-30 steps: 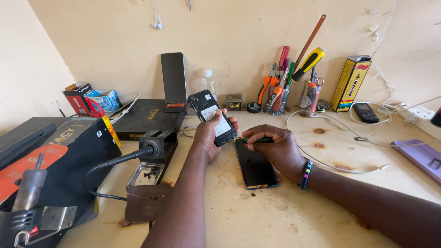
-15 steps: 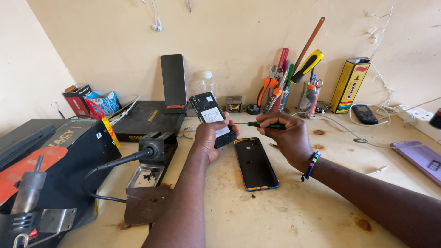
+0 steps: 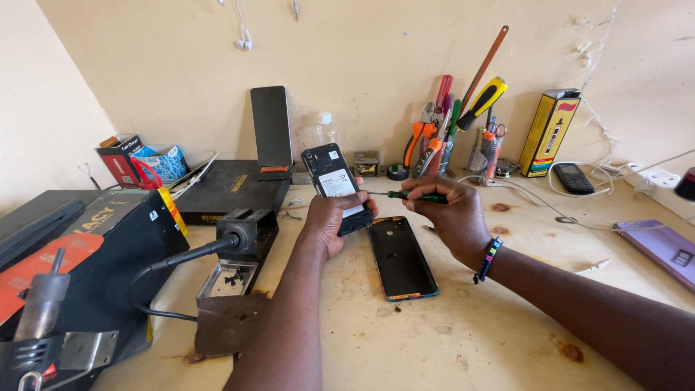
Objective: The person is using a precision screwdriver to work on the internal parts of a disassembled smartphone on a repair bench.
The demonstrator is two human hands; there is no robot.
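Holding opened phone tilted, left hand clamped | right hand pinching green screwdriver, tip at phone | keep driver square, phone steady.

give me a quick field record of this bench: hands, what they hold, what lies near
left hand: grips opened phone, held tilted, back cover off
right hand: grips small green-handled screwdriver, tip pointing at the phone
under hands: black back cover lying flat on wooden bench
left of hands: small vise
back wall: tool holder with pliers and screwdrivers
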